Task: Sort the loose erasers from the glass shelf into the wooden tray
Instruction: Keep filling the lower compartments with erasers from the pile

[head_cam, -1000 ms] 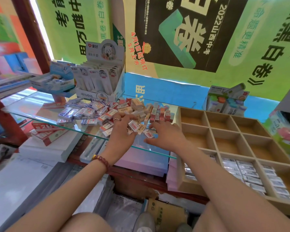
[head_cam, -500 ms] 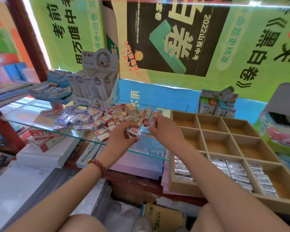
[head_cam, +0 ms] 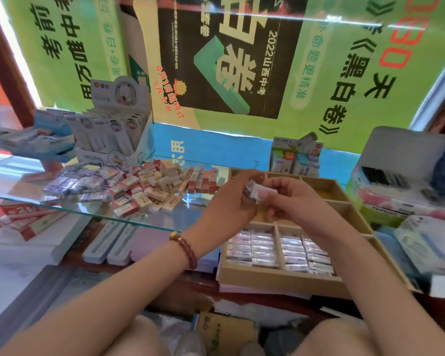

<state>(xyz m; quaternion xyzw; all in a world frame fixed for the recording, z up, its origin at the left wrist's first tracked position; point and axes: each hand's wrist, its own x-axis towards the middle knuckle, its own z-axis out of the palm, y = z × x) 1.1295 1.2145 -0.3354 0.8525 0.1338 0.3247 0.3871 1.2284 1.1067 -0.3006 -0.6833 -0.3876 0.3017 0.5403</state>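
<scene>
Forearms rise from the lower edge, a bead bracelet on the left wrist. Past them lies the wooden tray. Its two nearest compartments in view are packed with rows of wrapped erasers, and the compartments farther back show bare wood. Above the tray's middle, the left hand and right hand meet around a small bundle of erasers. The left fingers curl round its left side and the right fingers pinch it from the other side, so it hangs clear of the tray. To the left, the glass shelf carries the loose erasers, a heap of purple-wrapped, red-sleeved and cream ones, with a short row standing at its right end. Behind the heap stands a display box of white packs, and green posters cover the back wall.
</scene>
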